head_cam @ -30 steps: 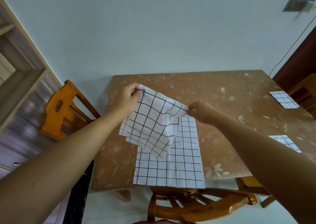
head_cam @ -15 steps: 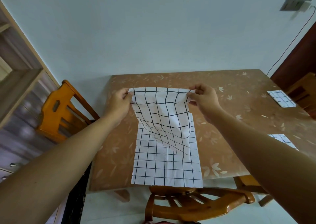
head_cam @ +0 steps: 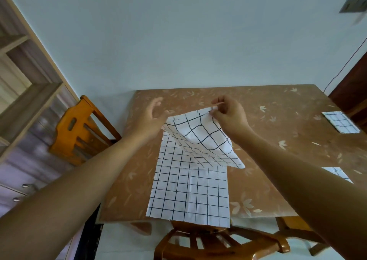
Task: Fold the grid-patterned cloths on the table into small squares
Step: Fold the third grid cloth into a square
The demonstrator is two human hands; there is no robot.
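A white cloth with a black grid (head_cam: 202,138) hangs above the brown table (head_cam: 278,124), held up at one far corner. My right hand (head_cam: 228,116) pinches that corner between thumb and fingers. My left hand (head_cam: 151,118) is next to the cloth's left edge with its fingers spread and holds nothing. Under the lifted cloth a second grid cloth (head_cam: 190,190) lies flat, and its near edge hangs over the table's front edge.
Two small folded grid squares lie on the right of the table, one far (head_cam: 340,121) and one nearer (head_cam: 336,174), partly hidden by my right arm. Orange wooden chairs stand at the left (head_cam: 79,132) and at the front edge (head_cam: 218,242). A shelf unit fills the left side.
My left hand has let go of its corner of the lifted cloth and opened. The cloth has sagged to the right and now hangs from my right hand alone.
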